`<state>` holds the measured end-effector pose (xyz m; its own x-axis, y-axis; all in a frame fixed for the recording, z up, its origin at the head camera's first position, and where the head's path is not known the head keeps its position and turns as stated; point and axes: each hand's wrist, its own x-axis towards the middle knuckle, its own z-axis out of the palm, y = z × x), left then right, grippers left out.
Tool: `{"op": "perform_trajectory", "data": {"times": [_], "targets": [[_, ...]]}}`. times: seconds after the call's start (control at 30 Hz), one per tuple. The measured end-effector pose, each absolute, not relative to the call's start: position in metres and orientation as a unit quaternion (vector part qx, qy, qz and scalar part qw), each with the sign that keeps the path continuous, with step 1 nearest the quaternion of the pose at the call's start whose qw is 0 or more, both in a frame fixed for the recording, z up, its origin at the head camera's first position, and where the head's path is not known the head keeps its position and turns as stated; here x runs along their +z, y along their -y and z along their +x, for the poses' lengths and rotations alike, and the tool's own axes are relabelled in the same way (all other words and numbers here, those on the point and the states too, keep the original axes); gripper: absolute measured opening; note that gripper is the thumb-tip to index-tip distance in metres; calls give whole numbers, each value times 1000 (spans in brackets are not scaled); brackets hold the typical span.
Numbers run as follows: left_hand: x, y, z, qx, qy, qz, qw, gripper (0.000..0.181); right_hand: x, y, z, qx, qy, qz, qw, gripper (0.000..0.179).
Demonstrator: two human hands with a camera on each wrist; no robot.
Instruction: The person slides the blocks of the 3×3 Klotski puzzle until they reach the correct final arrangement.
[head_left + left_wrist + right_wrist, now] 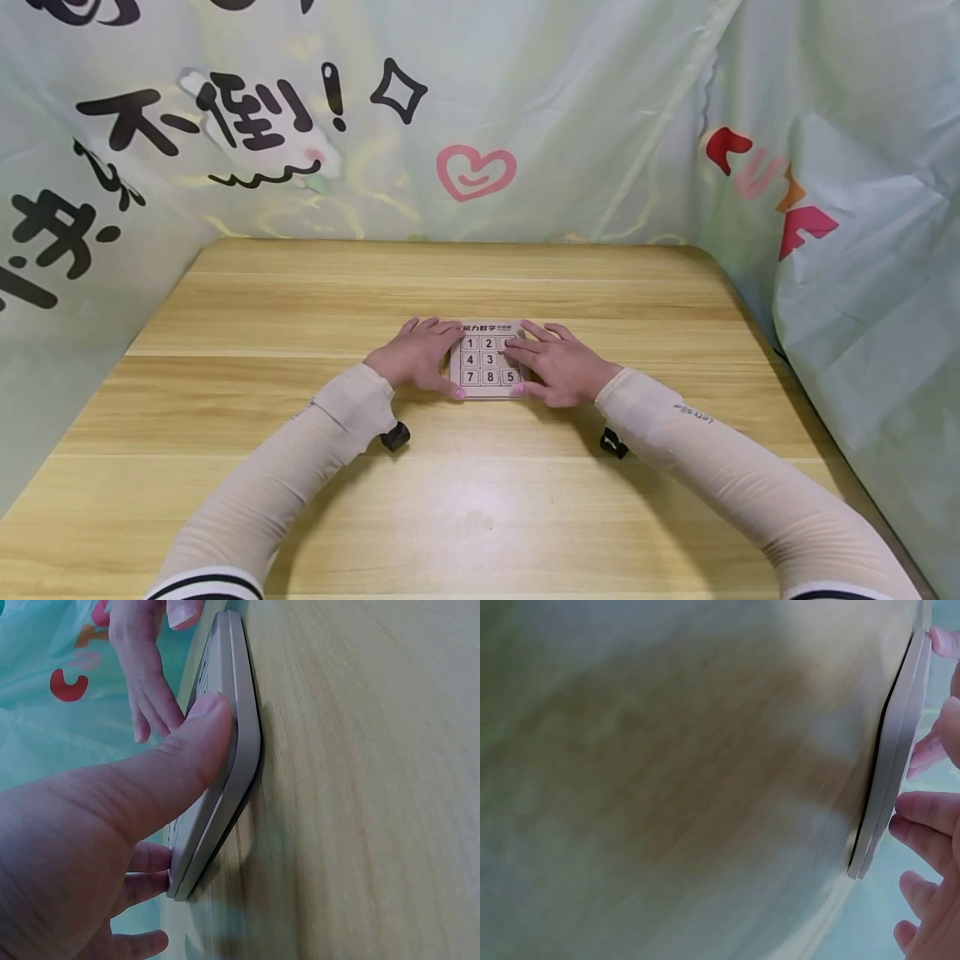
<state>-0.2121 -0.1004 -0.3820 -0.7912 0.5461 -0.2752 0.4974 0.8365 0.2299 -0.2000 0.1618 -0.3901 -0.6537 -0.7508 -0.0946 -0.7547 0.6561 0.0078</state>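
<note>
A small flat number sliding puzzle lies on the table, with numbered square tiles in a pale frame and printed characters along its top. My left hand holds its left side, thumb on the near left corner and fingertips by the far left one. From the right, my right hand reaches over the board. Its fingertips are on the tiles at the right column, partly hiding them, and its thumb is at the near right corner. In the left wrist view the left thumb presses on the puzzle's frame.
The wooden table stretches around the puzzle on all sides. Behind it hangs a pale printed curtain, which also runs down the left and right sides. A small black device sits under the left wrist, another under the right.
</note>
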Motion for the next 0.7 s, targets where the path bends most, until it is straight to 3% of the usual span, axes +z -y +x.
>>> {"op": "perform_trajectory", "data": {"times": [0.7], "targets": [[-383, 100, -214, 80, -944, 272, 169, 105, -390, -163, -200, 21, -911, -409, 40, 66]]}}
